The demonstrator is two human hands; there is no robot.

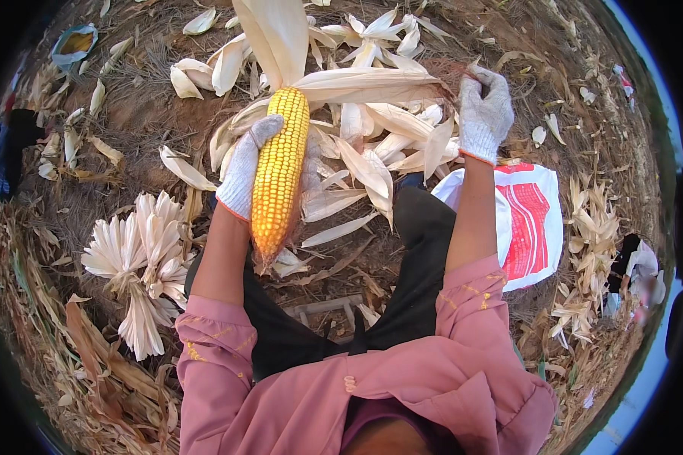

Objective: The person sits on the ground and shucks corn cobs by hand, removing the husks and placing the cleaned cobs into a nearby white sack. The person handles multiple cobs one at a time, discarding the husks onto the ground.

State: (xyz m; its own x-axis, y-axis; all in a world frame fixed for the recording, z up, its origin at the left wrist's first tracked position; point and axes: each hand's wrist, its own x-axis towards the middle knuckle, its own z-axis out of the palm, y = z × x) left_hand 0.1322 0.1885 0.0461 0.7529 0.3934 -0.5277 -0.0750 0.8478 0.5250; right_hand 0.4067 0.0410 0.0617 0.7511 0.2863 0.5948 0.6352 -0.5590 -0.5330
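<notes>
My gloved left hand [244, 168] is closed around a yellow ear of corn [282, 167], its bare kernels showing and its narrow, brownish tip pointing down toward me. Pale husk leaves remain attached at the far end of the ear. One husk leaf [273, 34] stands up and away from me, while another long husk leaf [368, 86] stretches out to the right. At the brown, stringy end of that leaf, my gloved right hand [487, 114] has its fingers pinched together. The fingertips partly hide what they grip.
Loose husks [372, 163] lie heaped on the soil just beyond my knees. A bundle of pale husks [140, 258] rests at left. Beside my right knee is a white and red sack [527, 224], with dry husks [584, 258] farther right. A bluish bag [74, 45] sits far left.
</notes>
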